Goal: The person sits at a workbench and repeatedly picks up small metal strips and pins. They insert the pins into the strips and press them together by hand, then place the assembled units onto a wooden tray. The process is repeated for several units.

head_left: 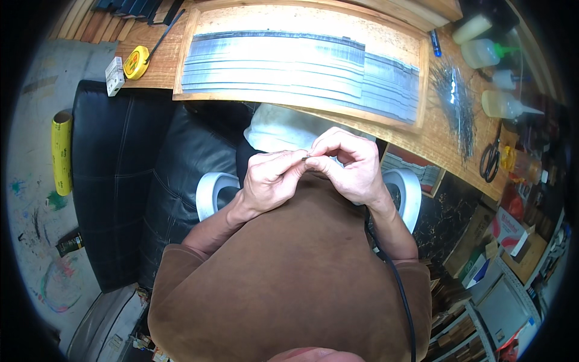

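Note:
In front of my chest both hands meet, fingertips pinched together. My left hand [270, 181] and my right hand [351, 169] are closed on a tiny dark piece [306, 158] between them; most of it is hidden by the fingers, so its kind does not show. Beyond them on the table, a shallow wooden tray [180, 66] holds overlapping rows of thin grey-black strips [271, 66], with glare over their upper part. To the tray's right lies a loose heap of thin dark wire-like pieces [455, 105].
Right of the tray are squeeze bottles [481, 53], a blue pen [435, 43] and black scissors [491, 158]. A yellow tape measure [137, 63] and small white box [114, 76] sit at the table's left end. A black sofa [108, 175] stands left; a black cable [399, 283] runs down my right side.

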Motion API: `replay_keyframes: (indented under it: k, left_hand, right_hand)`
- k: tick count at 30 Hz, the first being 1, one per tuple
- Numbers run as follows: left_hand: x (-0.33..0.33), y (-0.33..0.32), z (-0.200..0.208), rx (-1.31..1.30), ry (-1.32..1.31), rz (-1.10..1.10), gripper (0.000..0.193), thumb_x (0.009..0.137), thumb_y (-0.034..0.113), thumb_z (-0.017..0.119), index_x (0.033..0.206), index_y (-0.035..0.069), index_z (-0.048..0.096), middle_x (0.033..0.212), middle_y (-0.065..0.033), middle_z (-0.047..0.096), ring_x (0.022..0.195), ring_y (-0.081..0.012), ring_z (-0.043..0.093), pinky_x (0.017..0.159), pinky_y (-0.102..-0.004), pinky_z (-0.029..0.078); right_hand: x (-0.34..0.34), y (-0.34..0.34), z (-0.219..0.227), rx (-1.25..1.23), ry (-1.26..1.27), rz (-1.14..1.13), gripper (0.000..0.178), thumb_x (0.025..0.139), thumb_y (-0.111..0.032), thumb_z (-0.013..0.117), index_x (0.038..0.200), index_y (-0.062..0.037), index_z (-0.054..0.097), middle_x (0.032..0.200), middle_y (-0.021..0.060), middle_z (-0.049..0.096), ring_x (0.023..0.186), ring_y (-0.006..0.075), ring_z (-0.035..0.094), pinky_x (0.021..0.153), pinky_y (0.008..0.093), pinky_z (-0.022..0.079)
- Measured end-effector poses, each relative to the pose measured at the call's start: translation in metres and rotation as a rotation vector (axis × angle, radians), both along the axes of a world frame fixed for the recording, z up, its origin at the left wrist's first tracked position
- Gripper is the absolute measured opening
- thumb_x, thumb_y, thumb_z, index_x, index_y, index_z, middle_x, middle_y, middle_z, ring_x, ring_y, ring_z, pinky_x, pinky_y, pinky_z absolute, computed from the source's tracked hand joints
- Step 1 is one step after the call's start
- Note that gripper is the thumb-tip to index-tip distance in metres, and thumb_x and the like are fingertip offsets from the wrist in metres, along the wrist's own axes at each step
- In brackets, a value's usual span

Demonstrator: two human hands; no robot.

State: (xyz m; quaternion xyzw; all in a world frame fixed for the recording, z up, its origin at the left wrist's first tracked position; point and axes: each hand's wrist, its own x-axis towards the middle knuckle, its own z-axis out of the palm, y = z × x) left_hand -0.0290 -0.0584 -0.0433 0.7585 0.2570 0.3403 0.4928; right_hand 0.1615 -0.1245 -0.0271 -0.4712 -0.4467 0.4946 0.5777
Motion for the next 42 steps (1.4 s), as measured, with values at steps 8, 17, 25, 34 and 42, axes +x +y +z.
replay_keyframes:
  k: [8,17,25,34,42]
  left_hand:
    - [0.007,0.001,0.009,-0.033,0.003,-0.034,0.015,0.090,-0.010,0.076,0.105,-0.008,0.076,0.099,-0.0172,0.081,0.085,-0.0234,0.080,0.080,-0.0297,0.064]
    - [0.012,0.000,0.007,-0.048,-0.015,-0.065,0.016,0.091,-0.012,0.072,0.105,-0.007,0.076,0.096,-0.0159,0.080,0.083,-0.0216,0.079,0.077,-0.0290,0.063]
    - [0.027,0.014,0.024,0.135,-0.009,-0.098,0.025,0.082,-0.010,0.075,0.106,-0.001,0.076,0.083,-0.0155,0.073,0.069,-0.0302,0.072,0.064,-0.0353,0.057]
    - [0.074,0.052,0.024,0.327,-0.104,-0.054,0.027,0.084,-0.002,0.078,0.111,0.005,0.078,0.082,-0.0130,0.074,0.067,-0.0273,0.071,0.063,-0.0338,0.056]
    - [0.050,0.041,0.043,0.264,0.025,-0.124,0.023,0.087,-0.001,0.078,0.109,0.002,0.077,0.083,-0.0146,0.074,0.067,-0.0291,0.072,0.063,-0.0341,0.056]
  right_hand:
    - [0.029,-0.012,0.041,0.097,-0.466,-0.179,0.010,0.088,0.005,0.078,0.092,0.0019,0.069,0.092,0.0082,0.070,0.081,0.0155,0.067,0.074,0.0279,0.054]
    - [0.053,-0.028,0.080,-0.136,-0.997,-0.499,0.025,0.088,-0.004,0.083,0.112,-0.0045,0.077,0.101,0.0063,0.067,0.086,0.0152,0.064,0.064,0.0265,0.052]
    - [0.005,-0.009,0.033,0.148,-0.413,-0.227,0.025,0.082,0.008,0.084,0.105,-0.0016,0.082,0.091,0.0068,0.068,0.076,0.0133,0.065,0.064,0.0263,0.051]
    - [0.038,0.018,0.045,0.183,-0.509,-0.314,0.012,0.082,0.005,0.085,0.091,0.0023,0.077,0.088,0.0091,0.074,0.084,0.0198,0.069,0.076,0.0306,0.054]
    - [0.023,0.011,0.044,0.286,-0.514,-0.318,0.012,0.084,0.004,0.085,0.093,0.0028,0.077,0.087,0.0102,0.074,0.080,0.0185,0.068,0.072,0.0296,0.054]
